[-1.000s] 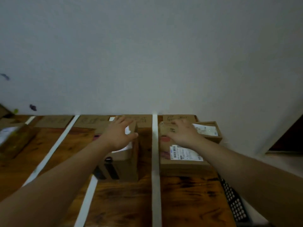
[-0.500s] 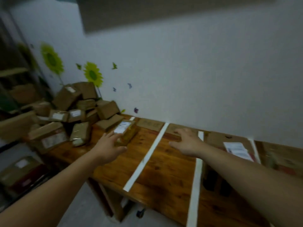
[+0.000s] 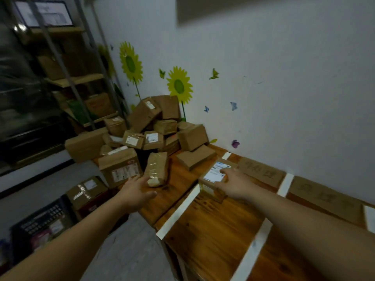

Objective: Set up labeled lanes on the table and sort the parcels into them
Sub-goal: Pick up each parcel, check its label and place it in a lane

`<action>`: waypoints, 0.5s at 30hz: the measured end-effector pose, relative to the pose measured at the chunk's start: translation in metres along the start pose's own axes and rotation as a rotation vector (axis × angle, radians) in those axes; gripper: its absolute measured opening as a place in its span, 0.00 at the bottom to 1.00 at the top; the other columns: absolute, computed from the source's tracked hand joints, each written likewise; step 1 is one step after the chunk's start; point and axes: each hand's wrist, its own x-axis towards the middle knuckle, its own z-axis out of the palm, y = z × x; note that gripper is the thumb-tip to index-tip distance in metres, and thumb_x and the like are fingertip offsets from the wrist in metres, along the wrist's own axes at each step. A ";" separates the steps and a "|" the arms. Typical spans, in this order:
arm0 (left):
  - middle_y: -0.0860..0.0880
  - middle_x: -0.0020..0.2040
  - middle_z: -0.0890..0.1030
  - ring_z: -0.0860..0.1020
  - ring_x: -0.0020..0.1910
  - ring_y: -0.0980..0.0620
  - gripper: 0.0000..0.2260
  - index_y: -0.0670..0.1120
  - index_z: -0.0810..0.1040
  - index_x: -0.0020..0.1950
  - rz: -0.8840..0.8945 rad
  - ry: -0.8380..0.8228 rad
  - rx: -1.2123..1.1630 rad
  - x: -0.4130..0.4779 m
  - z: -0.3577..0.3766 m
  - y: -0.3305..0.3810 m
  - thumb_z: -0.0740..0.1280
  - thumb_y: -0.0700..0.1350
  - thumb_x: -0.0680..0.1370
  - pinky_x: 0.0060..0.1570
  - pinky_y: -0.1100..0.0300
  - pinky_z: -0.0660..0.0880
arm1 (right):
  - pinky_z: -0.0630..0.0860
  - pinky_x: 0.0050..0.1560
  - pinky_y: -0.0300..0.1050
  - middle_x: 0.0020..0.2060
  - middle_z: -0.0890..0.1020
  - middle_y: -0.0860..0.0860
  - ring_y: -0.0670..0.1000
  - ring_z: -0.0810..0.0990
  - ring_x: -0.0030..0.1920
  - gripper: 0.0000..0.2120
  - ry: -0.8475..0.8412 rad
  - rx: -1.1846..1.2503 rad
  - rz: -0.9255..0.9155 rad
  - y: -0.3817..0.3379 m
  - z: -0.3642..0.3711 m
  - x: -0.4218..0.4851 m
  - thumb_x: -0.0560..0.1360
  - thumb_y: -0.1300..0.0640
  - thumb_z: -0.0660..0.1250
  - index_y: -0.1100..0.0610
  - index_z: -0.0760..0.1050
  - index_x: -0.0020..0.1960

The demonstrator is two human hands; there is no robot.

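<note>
Two hands work at once — the left hand point(image 3: 138, 191) open, reaching for the tape-wrapped parcel point(image 3: 157, 169) at the pile's edge, the right hand point(image 3: 233, 184) spread over the labelled box point(image 3: 215, 180) on the tabletop point(image 3: 213, 236) — so read each label before lifting.

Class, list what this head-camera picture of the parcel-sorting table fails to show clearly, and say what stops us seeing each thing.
- Writing on the cardboard lane labels: head view, dim and blurred, unreadable.
- Print on the small box's shipping label: too small, and the right hand covers part.
- Parcels low in the pile: hidden by boxes stacked in front.
- Table's right end: cut off by the frame edge.
- Left hand touching the taped parcel: unclear.
</note>
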 end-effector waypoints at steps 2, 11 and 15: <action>0.47 0.74 0.63 0.62 0.72 0.45 0.32 0.55 0.61 0.74 -0.010 0.001 0.007 0.024 -0.010 -0.009 0.67 0.58 0.72 0.69 0.44 0.65 | 0.64 0.67 0.47 0.74 0.62 0.55 0.56 0.64 0.71 0.33 -0.040 0.009 -0.004 -0.014 0.009 0.036 0.77 0.40 0.62 0.53 0.59 0.76; 0.47 0.74 0.61 0.66 0.69 0.49 0.30 0.50 0.57 0.76 -0.064 -0.121 -0.091 0.157 -0.024 -0.054 0.66 0.50 0.77 0.57 0.58 0.68 | 0.65 0.63 0.43 0.72 0.61 0.53 0.54 0.65 0.69 0.33 -0.128 0.125 0.001 -0.077 0.073 0.151 0.77 0.41 0.62 0.51 0.56 0.76; 0.46 0.71 0.67 0.68 0.67 0.49 0.27 0.46 0.59 0.75 -0.064 -0.215 -0.255 0.220 -0.017 -0.083 0.64 0.48 0.78 0.49 0.65 0.64 | 0.65 0.65 0.43 0.72 0.63 0.53 0.54 0.66 0.70 0.32 -0.104 0.198 0.094 -0.105 0.116 0.202 0.77 0.42 0.63 0.53 0.58 0.76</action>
